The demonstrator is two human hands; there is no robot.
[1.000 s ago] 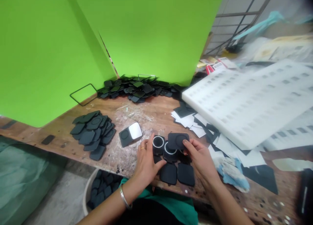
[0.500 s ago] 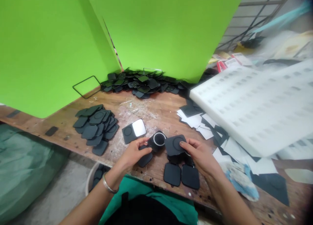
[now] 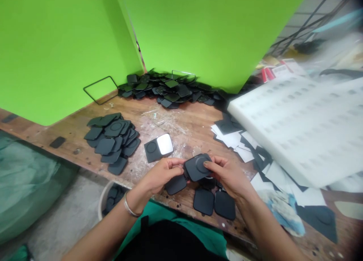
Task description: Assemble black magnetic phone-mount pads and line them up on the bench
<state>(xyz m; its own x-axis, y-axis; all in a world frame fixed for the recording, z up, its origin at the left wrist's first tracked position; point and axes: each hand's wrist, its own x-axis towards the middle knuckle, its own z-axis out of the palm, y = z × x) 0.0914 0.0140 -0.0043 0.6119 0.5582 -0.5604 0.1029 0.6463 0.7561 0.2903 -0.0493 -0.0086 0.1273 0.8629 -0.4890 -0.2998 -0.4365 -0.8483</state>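
Black plate [image 3: 195,168] moved left above green-panelled wooden table [image 3: 198,121].

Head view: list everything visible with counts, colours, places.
table: one, brown, centre
panels: two, green, behind table
far heap: uncounted, black, by panels
wire frame: one, black, beside heap
stacked squares: many, black, table's left
plate: one, black/white, centre
front squares: two, black, front edge
slabs: at least one, white, right
scraps: many, black/white, right
cloth: one, blue/white, right
bucket: one, pale, below left
fabric: one, green, lower left
clutter: blurred, upper right
ringed square: one, black, held, centre
pad: one, black, beside ringed square
bracelet: one, silver, left wrist
clothing: green/black, bottom
left hand: one, gripping pad
right hand: one, on ringed square
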